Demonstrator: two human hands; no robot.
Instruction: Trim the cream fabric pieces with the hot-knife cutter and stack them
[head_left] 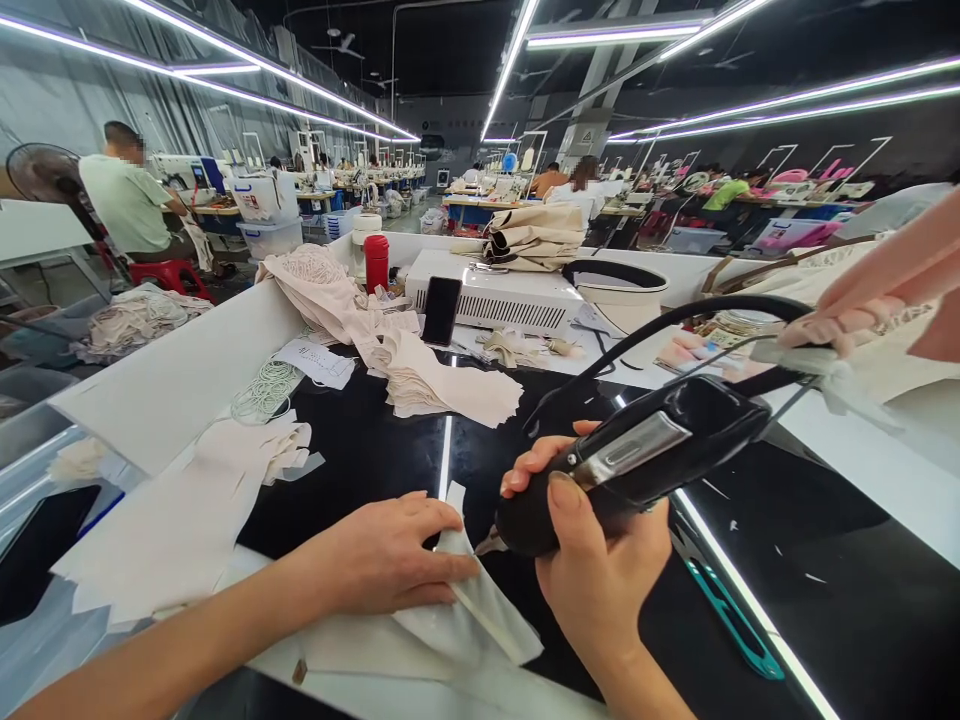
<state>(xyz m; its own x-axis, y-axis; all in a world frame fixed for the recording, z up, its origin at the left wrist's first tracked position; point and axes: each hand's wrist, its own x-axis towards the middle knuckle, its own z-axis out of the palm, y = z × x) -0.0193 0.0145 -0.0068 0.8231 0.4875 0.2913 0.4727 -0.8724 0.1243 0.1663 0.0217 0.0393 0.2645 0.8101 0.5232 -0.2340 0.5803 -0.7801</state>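
My right hand (600, 560) is wrapped round a black handheld corded tool (637, 470) with a silver plate on its side. Its small metal tip (491, 543) points left, close beside a pale fabric piece (499, 610). With thumb and fingers, my left hand (382, 560) holds that fabric down on the glossy black tabletop (360, 470); a folded or seamed edge runs along the piece. More pale fabric lies under my left wrist. From the tool's rear a thick black cord (660, 325) loops up and back.
Stacked cream fabric pieces (450, 380) lie ahead, with others (187, 510) at left. A phone (441, 310) leans against a white vented box (495, 290) near a red bottle (376, 262). Teal thread snips (735, 620) lie right. A pinkish shape (885, 270), unclear, hangs upper right. People sit at sewing machines beyond.
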